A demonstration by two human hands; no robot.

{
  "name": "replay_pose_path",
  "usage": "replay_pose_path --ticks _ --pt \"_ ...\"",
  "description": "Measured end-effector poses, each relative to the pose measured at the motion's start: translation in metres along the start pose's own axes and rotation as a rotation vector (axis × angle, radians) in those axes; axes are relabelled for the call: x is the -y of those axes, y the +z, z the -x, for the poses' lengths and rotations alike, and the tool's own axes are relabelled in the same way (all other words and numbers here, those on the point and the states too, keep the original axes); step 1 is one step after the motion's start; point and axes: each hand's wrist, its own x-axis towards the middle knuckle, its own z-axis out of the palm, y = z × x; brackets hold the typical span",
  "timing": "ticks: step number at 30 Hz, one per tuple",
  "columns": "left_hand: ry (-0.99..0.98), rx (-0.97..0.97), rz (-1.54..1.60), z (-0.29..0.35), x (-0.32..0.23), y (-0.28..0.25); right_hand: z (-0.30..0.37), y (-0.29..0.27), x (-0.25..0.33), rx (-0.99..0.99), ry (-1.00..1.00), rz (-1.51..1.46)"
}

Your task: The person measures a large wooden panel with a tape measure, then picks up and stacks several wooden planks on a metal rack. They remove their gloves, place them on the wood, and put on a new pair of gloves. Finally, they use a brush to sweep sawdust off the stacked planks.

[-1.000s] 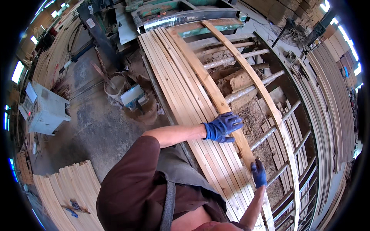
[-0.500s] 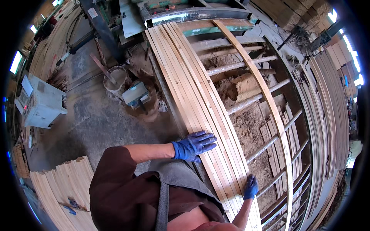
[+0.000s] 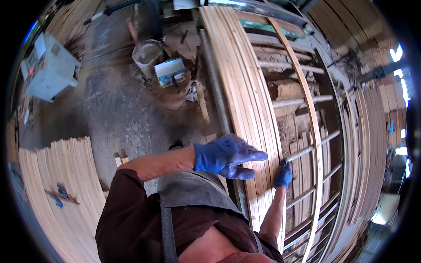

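Observation:
Several long, pale wooden boards (image 3: 247,83) lie side by side in a narrow row, running from the far frame toward my body. Over their left part is my left hand (image 3: 228,157) in a blue glove, open, with fingers stretched to the right and the thumb apart. It grips nothing; whether its palm touches the wood I cannot tell. At the row's right edge, my right hand (image 3: 283,174), also blue-gloved, is closed against the outermost board, its fingers bent at the edge and partly hidden.
Right of the row, a single bowed strip (image 3: 307,96) crosses metal rollers (image 3: 302,101), with sawdust and offcuts below. A bucket (image 3: 148,55) and a small blue-white box (image 3: 170,71) stand left. Stacked boards (image 3: 57,175) lie lower left; a pale cabinet (image 3: 52,68) stands beyond.
My left hand has lifted from lying flat on the boards and turned, its thumb now spread. My right hand stays at the right edge, farther up the row. The view has shifted.

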Motion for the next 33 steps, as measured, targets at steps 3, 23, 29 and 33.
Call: replay_pose_path --ticks 3,23,29,33 --pt "0.158 -0.206 -0.209 -0.020 -0.032 -0.075 0.001 -0.009 0.044 0.057 0.047 -0.011" --pt "-0.209 -0.208 -0.325 0.191 -0.161 -0.440 0.052 0.244 0.478 0.836 -0.419 -0.330" --pt "-0.417 -0.428 -0.373 0.261 -0.159 -0.522 0.038 0.345 0.637 1.227 -0.499 -0.200" --pt "-0.638 -0.768 -0.275 0.319 -0.156 -0.559 0.043 0.409 0.791 1.378 -0.655 -0.136"
